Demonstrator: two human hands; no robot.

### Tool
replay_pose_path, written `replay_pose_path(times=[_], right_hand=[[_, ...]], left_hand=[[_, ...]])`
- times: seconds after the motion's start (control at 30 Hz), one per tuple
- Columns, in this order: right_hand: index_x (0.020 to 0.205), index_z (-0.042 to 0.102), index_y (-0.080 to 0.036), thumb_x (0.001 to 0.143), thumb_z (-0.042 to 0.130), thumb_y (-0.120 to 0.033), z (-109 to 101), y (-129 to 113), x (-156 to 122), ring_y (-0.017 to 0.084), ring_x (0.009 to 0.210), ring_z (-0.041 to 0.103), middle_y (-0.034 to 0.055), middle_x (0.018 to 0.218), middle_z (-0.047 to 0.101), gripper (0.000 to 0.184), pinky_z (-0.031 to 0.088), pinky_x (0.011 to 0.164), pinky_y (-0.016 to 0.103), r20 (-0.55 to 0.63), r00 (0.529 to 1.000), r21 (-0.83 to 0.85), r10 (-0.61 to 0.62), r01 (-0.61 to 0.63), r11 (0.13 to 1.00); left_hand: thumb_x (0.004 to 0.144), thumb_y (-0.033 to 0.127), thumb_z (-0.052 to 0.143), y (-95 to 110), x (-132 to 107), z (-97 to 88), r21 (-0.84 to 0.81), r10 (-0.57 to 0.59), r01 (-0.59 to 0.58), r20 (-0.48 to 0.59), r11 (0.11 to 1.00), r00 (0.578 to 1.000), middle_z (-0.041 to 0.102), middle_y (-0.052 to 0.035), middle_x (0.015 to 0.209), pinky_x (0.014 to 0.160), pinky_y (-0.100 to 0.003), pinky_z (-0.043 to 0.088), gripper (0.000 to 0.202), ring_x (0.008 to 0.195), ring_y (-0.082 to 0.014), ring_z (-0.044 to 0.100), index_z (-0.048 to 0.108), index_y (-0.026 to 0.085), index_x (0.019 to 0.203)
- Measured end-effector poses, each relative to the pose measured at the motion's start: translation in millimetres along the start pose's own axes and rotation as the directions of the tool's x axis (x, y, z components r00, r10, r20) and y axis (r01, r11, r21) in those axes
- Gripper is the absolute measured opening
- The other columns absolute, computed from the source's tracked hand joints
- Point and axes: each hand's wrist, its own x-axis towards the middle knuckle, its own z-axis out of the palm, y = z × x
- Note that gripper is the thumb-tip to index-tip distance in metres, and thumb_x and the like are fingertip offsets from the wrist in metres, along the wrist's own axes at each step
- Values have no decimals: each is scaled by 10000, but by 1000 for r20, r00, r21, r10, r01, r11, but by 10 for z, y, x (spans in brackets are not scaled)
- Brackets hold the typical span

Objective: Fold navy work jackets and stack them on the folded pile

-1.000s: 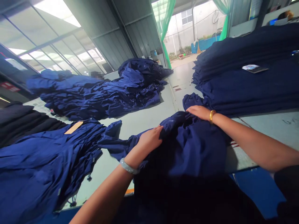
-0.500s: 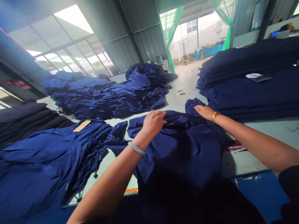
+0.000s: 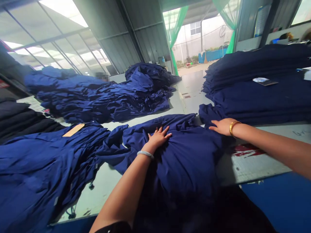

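Note:
A navy blue garment lies spread over the table's front edge, its lower part hanging toward me. My left hand rests on it with fingers spread flat, a pale bangle at the wrist. At the garment's right side, my right hand reaches over a bunched part that looks like a sleeve. Its fingers are stretched out; the underside is hidden. A gold bracelet circles that wrist. Whether the sleeve belongs to the same garment I cannot tell.
To the left lies a pile of navy garments with a tan card on top. Beyond it are black folded garments. A rumpled navy heap stands at the back, and a tall folded stack at the right bears a small tag.
My left hand has gone from a curled grip to lying flat on the garment, slightly lower. My right hand has moved a little right and down. The cloth between them is flatter.

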Motion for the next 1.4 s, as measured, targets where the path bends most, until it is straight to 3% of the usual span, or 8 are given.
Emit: replay_pose_path(times=[0.2,0.37,0.57,0.77,0.9,1.1,1.27,1.4], right_hand=[[880,843,-200,1010,373,-746,-184,-29,-462,428,1066,759,243,1003,797,732,548,956,568,104,995,-181,4,15,983],[1286,765,-30,1084,315,-608,-632,-358,136,406,1292,669,315,1308,723,761,491,1076,493,-54,997,-51,57,-60,997],[1481,650,-82,984,537,-677,-547,-675,1020,337,1196,728,271,1396,696,784,557,980,423,-82,989,90,125,-118,989],[1397,709,-227,995,504,-259,-525,-675,1291,263,1260,672,140,1434,694,452,522,1031,374,-309,949,153,66,-19,988],[1406,676,-221,1044,348,-208,-584,-450,1381,234,1316,610,130,1483,634,488,490,1056,338,-566,817,169,109,-14,986],[1279,791,-240,990,596,-340,-571,-307,1519,341,1215,675,176,1388,713,362,528,1001,493,-341,919,97,196,-173,980],[1254,814,-259,1035,549,-355,-621,-836,1689,259,1202,702,96,1322,775,357,519,1010,352,-229,971,25,-72,80,997],[1253,815,-292,1018,595,-367,-556,-1264,1811,211,1128,735,47,1262,804,330,539,932,280,-164,964,34,-211,219,975]], left_hand=[[1041,744,252,85,-27,58,-36,-25,24,-38,999,999,142,-103,1822,1172,-891,94,750,1671,-428,107,217,432,1722],[1021,781,249,420,-108,91,-30,36,-37,-37,999,999,150,-101,1820,1180,-887,115,784,1667,-441,115,238,427,1720],[994,824,254,666,-226,104,-87,66,-69,-31,994,997,144,-101,1818,1189,-879,130,831,1666,-452,101,244,422,1721],[1084,662,240,-24,-139,-260,-174,15,-45,-170,984,985,369,-162,1744,1286,-642,257,751,1630,-352,309,284,269,1722],[1050,709,280,-529,-81,-270,-58,-243,237,-173,970,954,336,-269,1729,1224,-782,212,834,1623,-468,264,339,188,1698],[1052,684,294,-703,6,-206,-60,-204,198,-125,978,971,599,-209,1568,1192,-697,341,719,1474,-429,526,555,257,1569],[1074,502,283,-855,254,-478,-34,-217,215,-224,976,950,752,-182,1348,1080,-488,494,593,1278,-371,684,729,222,1347],[1034,347,371,-1031,475,-508,8,-208,218,-256,976,944,710,-177,1434,1177,-508,417,524,1370,-352,624,670,212,1443]])
